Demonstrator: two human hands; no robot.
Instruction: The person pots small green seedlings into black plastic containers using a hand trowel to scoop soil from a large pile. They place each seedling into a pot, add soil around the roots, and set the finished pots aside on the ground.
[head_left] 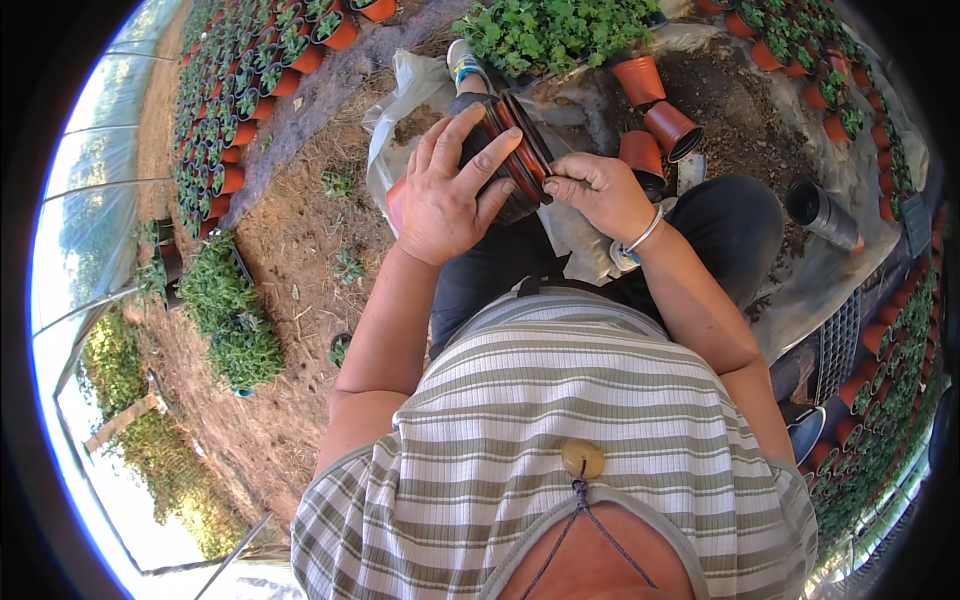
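Left hand [445,195] and right hand [607,195] are gripping nested red-black plastic pots [525,158], apparently unseparated, an orange plastic pot [667,123] lying empty.

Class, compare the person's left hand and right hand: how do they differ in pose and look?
The left hand holds the nested pots with fingers spread; the right hand has its fingers curled at their rims. The left hand's wrist is bare; the right hand's wears a pale bangle. Both touch the pots.

On the straw-strewn dirt floor [300,290], leafy seedlings [218,280] stand left of my left hand [443,190]; right of my right hand [603,195], a translucent plastic sheet [835,278].
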